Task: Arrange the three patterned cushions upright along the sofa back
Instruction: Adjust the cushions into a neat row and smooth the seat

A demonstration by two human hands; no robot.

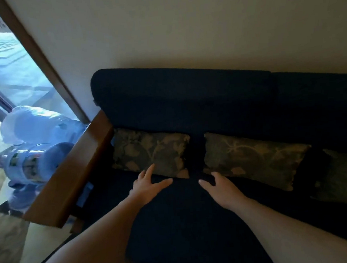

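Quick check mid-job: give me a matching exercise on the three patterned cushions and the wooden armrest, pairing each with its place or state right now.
Things:
1. left cushion
2. middle cushion
3. right cushion
4. wooden armrest

Places or states:
A. cut off by the frame's right edge
B. left hand's fingertip at its lower edge
C. bordering the sofa's left end
D. right hand at its lower left corner

Pairs: 1-B, 2-D, 3-A, 4-C

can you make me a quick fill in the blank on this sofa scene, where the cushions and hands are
1. The number of patterned cushions in view along the sofa back is ____.
2. The left hand reaches toward the cushion beside the wooden ____.
3. Neither hand grips anything; the fingers are ____.
4. The right hand is at the lower edge of the ____ cushion.

Missing words: three; armrest; open; middle
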